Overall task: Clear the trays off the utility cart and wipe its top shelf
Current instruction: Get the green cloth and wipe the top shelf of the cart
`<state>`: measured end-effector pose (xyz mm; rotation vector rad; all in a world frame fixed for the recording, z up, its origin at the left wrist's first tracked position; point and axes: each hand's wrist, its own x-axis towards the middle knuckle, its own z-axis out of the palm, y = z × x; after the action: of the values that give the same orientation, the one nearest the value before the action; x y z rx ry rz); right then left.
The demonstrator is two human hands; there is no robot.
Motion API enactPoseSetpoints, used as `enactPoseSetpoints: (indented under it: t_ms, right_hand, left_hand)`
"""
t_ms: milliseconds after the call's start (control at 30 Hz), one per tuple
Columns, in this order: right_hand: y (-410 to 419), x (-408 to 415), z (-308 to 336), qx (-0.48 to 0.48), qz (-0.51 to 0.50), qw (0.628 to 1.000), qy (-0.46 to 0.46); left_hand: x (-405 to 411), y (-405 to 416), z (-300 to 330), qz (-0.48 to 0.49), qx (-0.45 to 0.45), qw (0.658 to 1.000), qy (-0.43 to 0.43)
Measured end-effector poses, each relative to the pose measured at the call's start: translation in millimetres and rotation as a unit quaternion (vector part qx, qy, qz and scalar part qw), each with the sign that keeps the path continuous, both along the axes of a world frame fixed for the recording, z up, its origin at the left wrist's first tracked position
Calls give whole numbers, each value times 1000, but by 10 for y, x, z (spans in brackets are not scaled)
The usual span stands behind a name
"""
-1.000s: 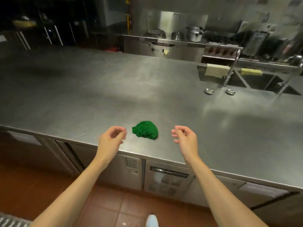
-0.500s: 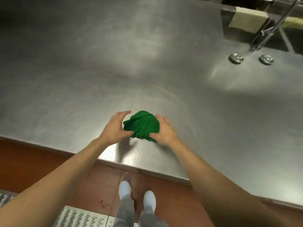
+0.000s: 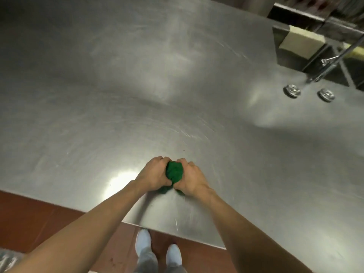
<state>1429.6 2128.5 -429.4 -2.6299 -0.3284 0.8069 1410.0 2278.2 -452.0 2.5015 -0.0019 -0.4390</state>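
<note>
At the lower left of the frame a strip of red-brown floor point(image 3: 39, 217) runs under the edge of a steel counter point(image 3: 137, 95), which fills most of the picture from the left edge to the right. A pale grated mat point(image 3: 7, 259) shows in the bottom left corner. A bright glare sits on the counter just left of the hands.

The left forearm comes up from the bottom left, and the left hand point(image 3: 152, 175) lies low in the middle of the frame, near the counter's front edge. Its fingers are curled and closed around the left side of a green cloth point(image 3: 174, 171), thumb tucked underneath. The cloth is bunched into a tight ball, resting on the counter and squeezed between both hands, so only its top and a little of its lower edge show.

Just right of it, the right hand point(image 3: 192, 179) grips the other side of the cloth, fingers bent over the top and knuckles raised; the right forearm runs off to the lower right. Below the hands, two white shoes point(image 3: 143, 241) and grey trouser legs stand on the floor.

Further right, in the middle right of the frame, two round metal knobs point(image 3: 292, 91) sit on the counter. Above them, in the upper right corner, a tap point(image 3: 334, 60) slants over a sink point(image 3: 283, 46), with a pale cloth point(image 3: 301, 43) draped on the sink's rim.
</note>
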Motion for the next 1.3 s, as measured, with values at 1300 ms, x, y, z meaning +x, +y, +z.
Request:
enactPoseSetpoints:
  t_ms: [1300]
  right_hand:
    - [1651, -7854, 2572, 350, 643, 615, 293]
  left_hand:
    - [-9190, -768, 2630, 710, -322, 419, -466]
